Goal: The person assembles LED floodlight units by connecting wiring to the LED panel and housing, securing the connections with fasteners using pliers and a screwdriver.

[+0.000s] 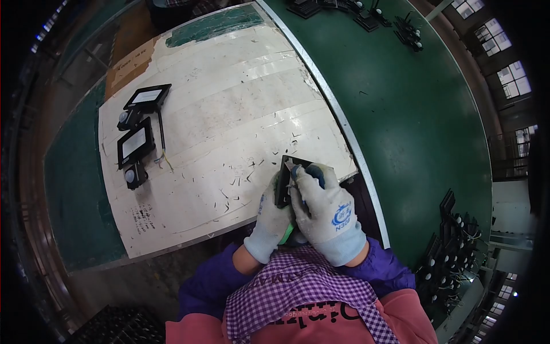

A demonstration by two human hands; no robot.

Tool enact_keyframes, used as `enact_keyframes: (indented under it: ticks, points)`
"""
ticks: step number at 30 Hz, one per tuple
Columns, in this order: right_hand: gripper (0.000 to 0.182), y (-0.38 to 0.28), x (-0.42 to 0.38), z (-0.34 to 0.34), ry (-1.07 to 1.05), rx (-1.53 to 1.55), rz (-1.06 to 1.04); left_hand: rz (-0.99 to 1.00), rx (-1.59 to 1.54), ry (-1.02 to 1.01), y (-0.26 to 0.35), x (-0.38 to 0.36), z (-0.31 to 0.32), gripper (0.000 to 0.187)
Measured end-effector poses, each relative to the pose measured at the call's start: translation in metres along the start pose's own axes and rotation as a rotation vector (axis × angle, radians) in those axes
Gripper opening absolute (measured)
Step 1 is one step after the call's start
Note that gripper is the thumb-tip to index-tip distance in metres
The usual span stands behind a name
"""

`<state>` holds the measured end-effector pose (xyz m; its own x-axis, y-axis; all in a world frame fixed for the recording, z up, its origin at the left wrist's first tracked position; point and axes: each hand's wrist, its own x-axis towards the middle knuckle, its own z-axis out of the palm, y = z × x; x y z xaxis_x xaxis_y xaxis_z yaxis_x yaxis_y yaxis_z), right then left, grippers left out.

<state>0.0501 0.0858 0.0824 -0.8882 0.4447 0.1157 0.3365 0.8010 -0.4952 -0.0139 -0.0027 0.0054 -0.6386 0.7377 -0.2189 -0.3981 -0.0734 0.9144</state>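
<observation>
A small black-framed lamp (282, 186) is held over the near edge of the white-covered table. My left hand (274, 211), in a white glove, is wrapped round its left side and lower part. My right hand (322, 200), gloved too, bends over the lamp's face with its fingers closed; a blue and pale object (294, 171) shows at the fingertips, too small to name. Thin dark scraps (235, 182) lie scattered beside the lamp on the table.
Two black floodlights with round white sensors (134, 143) (148, 97) lie at the table's left. A metal rail (344, 123) divides the table from a green surface (418, 126). Piled lamps (452, 258) lie at the right; more lie at the top. Part of a person (177, 8) shows beyond.
</observation>
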Motion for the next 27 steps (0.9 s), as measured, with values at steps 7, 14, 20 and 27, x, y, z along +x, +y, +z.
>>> enact_keyframes:
  ticks: [7,14,20,27]
  points:
    - [0.025,-0.007,0.001,0.0,-0.034,-0.056,-0.026,0.07,0.054,0.021,-0.001,0.0,0.003,0.031]
    - [0.025,-0.004,0.002,0.002,-0.021,-0.085,-0.069,0.1,0.098,0.039,-0.009,-0.002,-0.002,0.033]
    - [0.025,-0.002,0.005,0.004,-0.011,-0.105,-0.028,0.038,0.036,-0.019,-0.002,-0.001,-0.002,0.034]
    - [0.026,0.005,0.011,0.008,0.004,-0.097,-0.037,0.029,0.17,-0.045,-0.003,0.001,-0.005,0.046]
